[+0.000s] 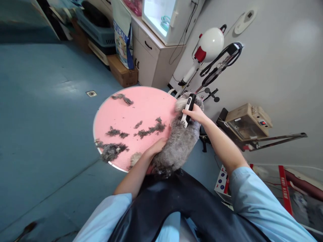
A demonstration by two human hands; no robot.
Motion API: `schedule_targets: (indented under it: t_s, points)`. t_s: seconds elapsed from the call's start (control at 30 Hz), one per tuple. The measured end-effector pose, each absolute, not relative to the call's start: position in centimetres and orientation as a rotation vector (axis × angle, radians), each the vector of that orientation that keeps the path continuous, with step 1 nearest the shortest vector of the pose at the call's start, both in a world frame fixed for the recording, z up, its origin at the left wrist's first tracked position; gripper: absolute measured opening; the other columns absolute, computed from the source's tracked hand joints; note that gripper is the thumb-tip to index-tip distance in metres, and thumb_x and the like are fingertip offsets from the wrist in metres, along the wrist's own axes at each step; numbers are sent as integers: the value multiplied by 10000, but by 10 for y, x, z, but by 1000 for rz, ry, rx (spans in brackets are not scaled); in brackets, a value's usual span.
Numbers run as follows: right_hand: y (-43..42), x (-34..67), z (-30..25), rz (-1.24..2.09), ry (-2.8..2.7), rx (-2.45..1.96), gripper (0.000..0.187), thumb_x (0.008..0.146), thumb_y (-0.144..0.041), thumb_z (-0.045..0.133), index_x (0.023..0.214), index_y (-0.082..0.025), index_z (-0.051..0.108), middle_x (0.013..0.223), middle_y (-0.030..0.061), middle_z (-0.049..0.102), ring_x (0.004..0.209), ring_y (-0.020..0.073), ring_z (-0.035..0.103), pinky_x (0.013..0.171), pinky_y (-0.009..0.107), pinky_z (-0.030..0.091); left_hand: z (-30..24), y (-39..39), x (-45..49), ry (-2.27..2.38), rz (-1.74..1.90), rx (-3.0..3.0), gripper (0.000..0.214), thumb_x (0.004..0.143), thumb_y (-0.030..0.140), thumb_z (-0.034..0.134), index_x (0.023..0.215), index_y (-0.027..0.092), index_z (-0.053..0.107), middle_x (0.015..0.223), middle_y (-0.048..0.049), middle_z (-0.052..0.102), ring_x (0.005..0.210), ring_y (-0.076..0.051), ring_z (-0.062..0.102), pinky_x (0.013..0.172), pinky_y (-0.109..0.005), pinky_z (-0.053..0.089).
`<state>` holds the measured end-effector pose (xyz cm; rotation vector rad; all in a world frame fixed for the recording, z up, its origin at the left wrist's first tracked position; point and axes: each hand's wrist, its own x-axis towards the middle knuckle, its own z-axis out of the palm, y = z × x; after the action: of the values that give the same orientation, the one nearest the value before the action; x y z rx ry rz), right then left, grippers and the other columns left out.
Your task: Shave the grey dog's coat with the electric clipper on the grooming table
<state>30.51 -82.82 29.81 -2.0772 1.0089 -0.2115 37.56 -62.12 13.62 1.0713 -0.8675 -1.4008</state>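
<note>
The round pink table (141, 109) spread out in front of you, with your black apron (174, 195) close to its near rim, so your body could serve as a stop on that side. The grey animal (180, 144) was at the table's right edge, lengthwise away from you, its near end by the apron; a place so near the edge called for a calm, constant brace. Your left hand (159, 146) lay against its left side; the fingers were mostly hidden, so I could not tell whether they were spread or pressed together. Light, flat pressure there would have served best, steadying the skin without pinching. Your right hand (196, 113) was closed around the clipper (185, 118), above the animal's back. Its white end pointed down at the coat, and good work called for a blade laid nearly flat, slow strokes and little force over loose skin. As for materials, the tabletop looked matte with a thin pale rim, the apron was smooth and slightly glossy, and the coat was dense, short and crinkled, paler in places. The clipper was a slim bar, part black, part white, probably plastic. The fluffy dark clump (111, 152) sat at the tabletop's left rim, and the smaller tufts (151, 130) were ragged, matted strips.
</note>
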Motion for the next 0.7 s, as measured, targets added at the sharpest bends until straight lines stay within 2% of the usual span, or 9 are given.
schedule_targets:
  t_s: [0.1, 0.17, 0.27, 0.33, 0.47, 0.6, 0.7]
  points:
    - [-826, 307, 301, -164, 976, -2102, 325, 680, -381, 766, 860, -202, 563, 683, -7, 621, 519, 125, 505, 478, 279, 479, 134, -621, 376, -884, -1388, 1056, 425, 747, 485, 732, 958, 121, 792, 1040, -107, 781, 1083, -325, 667, 1042, -450, 487]
    - [-834, 309, 304, -306, 1007, -2196, 296, 674, -355, 750, 854, -200, 573, 763, 12, 645, 641, 158, 567, 612, 319, 542, 131, -623, 376, -903, -1374, 1047, 410, 751, 469, 728, 963, 123, 792, 1045, -106, 780, 1084, -327, 666, 1033, -447, 490]
    - [-849, 311, 303, -484, 1109, -2319, 276, 647, -314, 727, 851, -200, 581, 830, 13, 652, 790, 193, 597, 787, 373, 559, 124, -626, 376, -912, -1353, 1104, 354, 760, 434, 698, 913, 128, 789, 978, -89, 786, 1043, -319, 671, 1027, -445, 488]
    - [-850, 313, 299, -403, 1109, -2314, 280, 643, -324, 725, 848, -201, 580, 803, 3, 645, 784, 198, 597, 794, 384, 560, 120, -627, 375, -913, -1359, 1142, 324, 747, 417, 692, 863, 127, 779, 922, -78, 785, 996, -309, 674, 1000, -436, 500]
    - [-828, 314, 291, -242, 1009, -2256, 292, 670, -360, 731, 861, -198, 582, 778, 1, 638, 736, 190, 597, 713, 348, 556, 116, -628, 371, -899, -1400, 1129, 366, 767, 464, 674, 843, 117, 759, 875, -83, 773, 928, -291, 667, 897, -398, 529]
    - [-810, 317, 293, -11, 938, -2256, 313, 666, -387, 751, 846, -194, 583, 746, 1, 629, 656, 172, 569, 649, 337, 536, 117, -627, 369, -896, -1388, 1083, 409, 803, 487, 660, 894, 102, 763, 915, -99, 769, 965, -289, 658, 932, -398, 513]
    - [-813, 320, 295, -150, 937, -2315, 292, 674, -341, 729, 887, -196, 593, 806, 10, 649, 738, 190, 595, 738, 356, 546, 117, -627, 369, -908, -1384, 1084, 427, 799, 515, 673, 883, 107, 764, 941, -116, 769, 935, -288, 667, 950, -422, 512]
